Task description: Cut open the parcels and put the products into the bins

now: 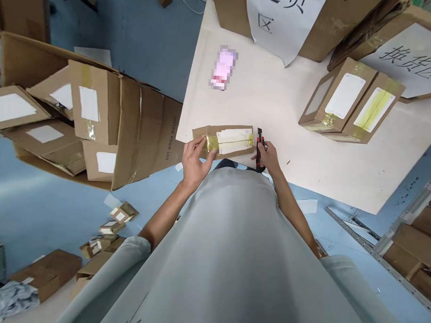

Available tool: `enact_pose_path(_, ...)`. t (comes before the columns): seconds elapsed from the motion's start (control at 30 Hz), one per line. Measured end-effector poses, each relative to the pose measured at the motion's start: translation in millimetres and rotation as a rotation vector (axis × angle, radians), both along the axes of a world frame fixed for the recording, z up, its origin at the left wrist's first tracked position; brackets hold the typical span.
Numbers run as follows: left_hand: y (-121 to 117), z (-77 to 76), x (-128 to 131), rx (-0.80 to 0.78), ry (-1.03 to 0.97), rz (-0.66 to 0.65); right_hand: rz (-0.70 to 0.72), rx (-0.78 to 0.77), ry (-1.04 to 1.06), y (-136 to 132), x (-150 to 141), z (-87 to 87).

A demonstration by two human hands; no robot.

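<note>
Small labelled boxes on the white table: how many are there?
3. The left hand touches one box; a second box and third box stand side by side farther right. Big cartons behind could hide others.

The box [223, 141] is brown, the cutter [259, 158] seemingly black-and-red.

Matt cardboard box [226, 142], glossy tape [212, 144]

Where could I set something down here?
The table is bare between the pink item and the paired boxes, and from those to the near right corner, bar specks. Crowded: back edge, by cartons; front, by left hand, small box, cutter, right hand.
</note>
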State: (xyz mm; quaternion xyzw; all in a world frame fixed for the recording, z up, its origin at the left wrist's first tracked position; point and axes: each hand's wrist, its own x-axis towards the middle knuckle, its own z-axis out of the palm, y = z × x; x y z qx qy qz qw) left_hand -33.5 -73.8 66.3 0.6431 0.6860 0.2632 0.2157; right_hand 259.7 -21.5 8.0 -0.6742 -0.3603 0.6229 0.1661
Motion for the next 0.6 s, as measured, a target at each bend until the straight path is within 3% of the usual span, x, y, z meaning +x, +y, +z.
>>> enact_pose_path(0.17, 17.2, -8.4, 17.7, -0.137, -0.26, 0.054, -0.009, 0.065, -0.157, -20.9, 29.3, 37.1)
enact_pose_path(0.3, 40.1, -31.8, 50.8, -0.211, -0.436, -0.039, -0.05, 0.112, -0.354, -34.5, 61.7, 66.0)
enact_pose_path(0.4, 54.5, -55.2, 76.8, -0.275, -0.53, -0.09, -0.05, 0.102, -0.46, -39.7, 79.7, 77.9)
enact_pose_path(0.5, 63.9, -76.8, 92.5, -0.354, -0.591, -0.108, 0.013, 0.062, -0.526, -39.9, 88.4, 88.0)
enact_pose_path(0.6, 68.5, -89.6, 96.3, -0.388, -0.61, -0.134, 0.176, 0.086, -0.697, -33.8, 81.8, 103.5)
